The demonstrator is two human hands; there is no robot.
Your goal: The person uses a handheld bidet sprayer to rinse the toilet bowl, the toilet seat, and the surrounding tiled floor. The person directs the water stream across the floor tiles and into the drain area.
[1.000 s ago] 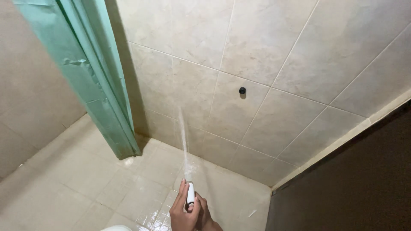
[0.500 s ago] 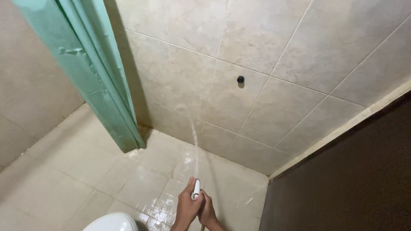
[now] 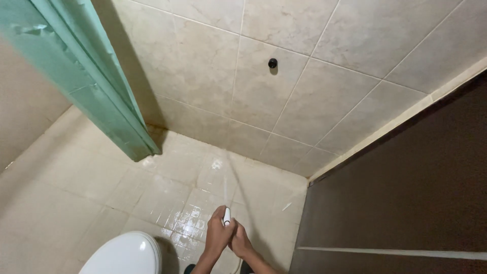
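Sprayer: I see one small white spray nozzle [image 3: 227, 217] low in the middle of the view, over the wet floor, pointing away from me toward the far wall.
Grip: my left hand [image 3: 218, 234] is wrapped closed around the nozzle; my right hand [image 3: 242, 242] presses in against it from the other side, fingers curled shut (I cannot tell whether it bears on the nozzle or only on the left hand).
Water: one thin jet [image 3: 224, 182] runs from the nozzle toward the foot of the tiled wall [image 3: 213, 76].
Risk, splash: I judge that the jet hitting tile at this shallow angle could throw water back onto me and onto the toilet lid [image 3: 124, 253] just beside my arms.
Risk, footing: the floor tiles [image 3: 167, 198] already gleam wet, so a slip is possible.
Risk, curtain and door: a swing left would soak the green curtain [image 3: 86, 76]; a swing right would wet the dark door [image 3: 406, 187].
Count: one nozzle, two hands, one jet, one toilet lid, one curtain, one door, one small dark wall fitting [image 3: 272, 63].
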